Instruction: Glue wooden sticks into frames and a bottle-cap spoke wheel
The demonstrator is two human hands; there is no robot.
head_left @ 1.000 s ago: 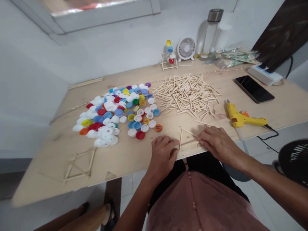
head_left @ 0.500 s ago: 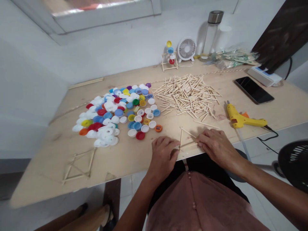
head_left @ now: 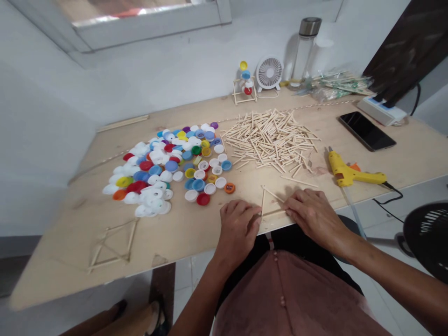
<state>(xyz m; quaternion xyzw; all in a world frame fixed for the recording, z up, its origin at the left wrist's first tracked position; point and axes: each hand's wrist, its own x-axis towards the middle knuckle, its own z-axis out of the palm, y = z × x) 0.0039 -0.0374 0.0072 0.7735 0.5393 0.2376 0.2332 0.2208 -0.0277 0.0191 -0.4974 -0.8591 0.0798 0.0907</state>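
Thin wooden sticks [head_left: 263, 200] make a small triangle flat on the table, close to its front edge. My left hand [head_left: 240, 224] is closed at the triangle's lower left corner, fingertips pinching the sticks there. At the lower right corner, the fingers of my right hand [head_left: 310, 212] are closed on the ends of the bottom stick [head_left: 275, 215] and the slanting stick [head_left: 275, 193], hiding where they meet. A loose stick [head_left: 299, 181] lies just beyond my right hand. Behind it spreads a big pile of cut sticks [head_left: 271, 137].
Coloured bottle caps [head_left: 171, 165] are heaped left of the sticks. A stick frame [head_left: 114, 245] lies front left. On the right are a yellow glue gun [head_left: 353, 175], a phone [head_left: 367, 130] and a power strip [head_left: 381, 110]. A small fan [head_left: 269, 73] and glass bottle [head_left: 304, 53] stand behind.
Both hands stay at the triangle's lower corners. The bottom stick and my right fingers have shifted very slightly; the whole view has moved a little.
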